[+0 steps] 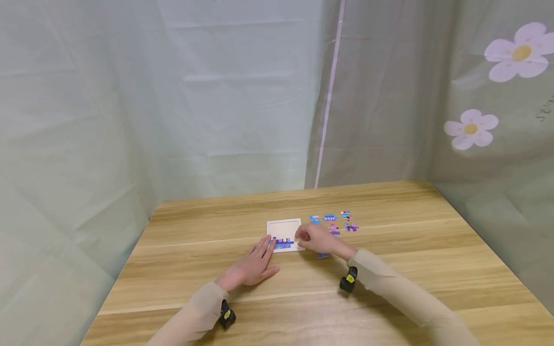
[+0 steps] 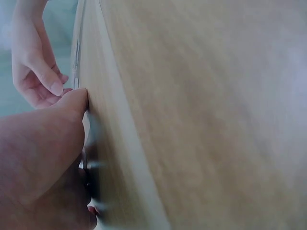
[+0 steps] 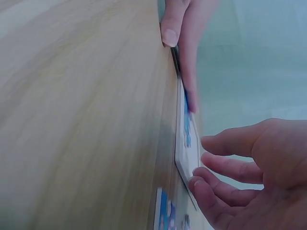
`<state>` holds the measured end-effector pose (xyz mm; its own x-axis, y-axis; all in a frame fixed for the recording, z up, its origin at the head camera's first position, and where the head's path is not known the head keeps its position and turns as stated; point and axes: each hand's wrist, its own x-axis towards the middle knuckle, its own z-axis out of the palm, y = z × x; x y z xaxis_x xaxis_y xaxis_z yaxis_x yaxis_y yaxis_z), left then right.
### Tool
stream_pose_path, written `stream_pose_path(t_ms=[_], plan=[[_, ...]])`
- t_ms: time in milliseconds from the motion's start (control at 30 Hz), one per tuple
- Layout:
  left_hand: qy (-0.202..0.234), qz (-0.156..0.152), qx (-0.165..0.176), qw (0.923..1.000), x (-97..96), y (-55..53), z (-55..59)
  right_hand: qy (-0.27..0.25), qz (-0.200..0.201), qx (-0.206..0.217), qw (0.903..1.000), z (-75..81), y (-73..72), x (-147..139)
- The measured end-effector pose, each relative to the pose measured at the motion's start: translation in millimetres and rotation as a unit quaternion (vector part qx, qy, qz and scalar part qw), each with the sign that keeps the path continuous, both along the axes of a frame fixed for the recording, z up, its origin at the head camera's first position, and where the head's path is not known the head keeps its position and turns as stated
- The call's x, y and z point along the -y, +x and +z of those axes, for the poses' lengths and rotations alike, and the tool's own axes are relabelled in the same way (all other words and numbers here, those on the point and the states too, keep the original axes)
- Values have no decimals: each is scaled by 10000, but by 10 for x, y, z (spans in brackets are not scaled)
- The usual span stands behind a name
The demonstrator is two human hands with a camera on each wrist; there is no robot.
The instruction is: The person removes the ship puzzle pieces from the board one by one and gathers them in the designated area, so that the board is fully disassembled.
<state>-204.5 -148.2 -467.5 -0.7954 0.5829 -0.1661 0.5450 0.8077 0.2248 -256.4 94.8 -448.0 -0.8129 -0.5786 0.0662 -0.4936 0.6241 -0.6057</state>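
A white puzzle board (image 1: 283, 227) with a raised rim lies on the table, blue and purple puzzle pieces (image 1: 283, 244) along its near side. My left hand (image 1: 255, 263) lies flat, its straight fingertips resting on the board's near left part and its thumb spread on the table. At the board's right edge hovers my right hand (image 1: 318, 238), fingers bent. In the right wrist view, the right hand's fingers (image 3: 235, 170) and thumb stand a little apart, and no piece shows between them. Whether its fingertips touch the board is hard to tell.
Several loose puzzle pieces (image 1: 330, 217) lie right of the board, some partly behind the right hand. One blue piece (image 1: 323, 255) sits near the right wrist. A wooden table (image 1: 389, 288) spreads all round, with a pale curtain (image 1: 238, 96) behind it.
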Motion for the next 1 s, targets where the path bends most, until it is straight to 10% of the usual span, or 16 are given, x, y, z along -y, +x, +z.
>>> stream_pose_path(t_ms=[1000], plan=[[-79,-56,121,9999,-7,-15,12,424,-101,48,9990,-104,-86,340]])
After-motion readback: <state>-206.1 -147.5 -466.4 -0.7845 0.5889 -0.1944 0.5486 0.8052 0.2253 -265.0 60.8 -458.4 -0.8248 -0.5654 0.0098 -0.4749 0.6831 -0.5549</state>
